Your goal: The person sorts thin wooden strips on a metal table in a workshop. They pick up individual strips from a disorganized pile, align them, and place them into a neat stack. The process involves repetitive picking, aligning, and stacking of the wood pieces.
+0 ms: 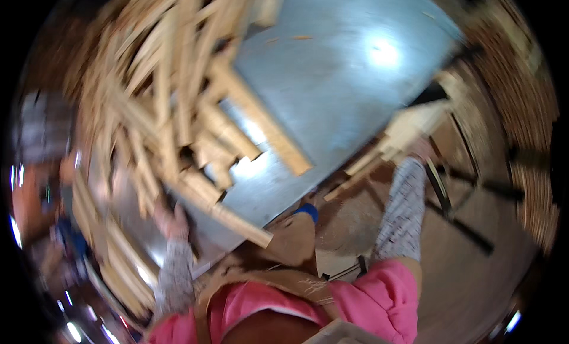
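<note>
A large heap of pale wooden strips (172,89) lies across the left part of a shiny metal tabletop (349,65). At the table's near left, my left hand (172,221) touches the strip ends, its thumb spread from the fingers. Off the table's right edge, my right hand (419,149) grips a cluster of pale wooden slats (409,129); motion blur softens its fingers. Grey patterned sleeves cover both forearms. One longer strip (243,225) juts past the near table edge, in front of my body.
More long boards (121,267) are stacked at the lower left. A dark-legged metal stand (450,210) is on the floor at right. Tall bundles of thin wood (530,201) line the right side. Blurred at far left is a person in orange (32,204).
</note>
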The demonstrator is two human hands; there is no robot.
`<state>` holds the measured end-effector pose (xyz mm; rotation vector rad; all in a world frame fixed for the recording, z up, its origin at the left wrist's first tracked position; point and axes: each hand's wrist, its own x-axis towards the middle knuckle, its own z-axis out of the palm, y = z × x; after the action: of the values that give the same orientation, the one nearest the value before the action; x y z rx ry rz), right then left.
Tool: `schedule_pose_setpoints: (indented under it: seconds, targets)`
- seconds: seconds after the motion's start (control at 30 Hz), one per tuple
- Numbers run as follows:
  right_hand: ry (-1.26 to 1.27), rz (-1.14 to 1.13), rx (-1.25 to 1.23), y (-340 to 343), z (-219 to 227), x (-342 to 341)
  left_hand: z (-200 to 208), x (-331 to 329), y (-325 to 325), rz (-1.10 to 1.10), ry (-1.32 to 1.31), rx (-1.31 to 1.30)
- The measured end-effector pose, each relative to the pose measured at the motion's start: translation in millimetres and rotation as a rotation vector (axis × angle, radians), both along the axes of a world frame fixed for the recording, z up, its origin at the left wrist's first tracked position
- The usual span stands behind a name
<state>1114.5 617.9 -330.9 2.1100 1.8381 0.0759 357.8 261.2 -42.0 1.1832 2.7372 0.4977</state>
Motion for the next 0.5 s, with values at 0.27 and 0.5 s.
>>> schedule_pose_setpoints:
  seconds: [0.27, 0.5]
  targets:
    - [1.049, -0.457, 0.538, -54, 181, -151, -10, 14, -74, 0.061, 0.341, -0.121]
    - [1.322, 0.539, -0.277, -258, 300, -457, 32, 5, -72, 0.247, 0.031, -0.270]
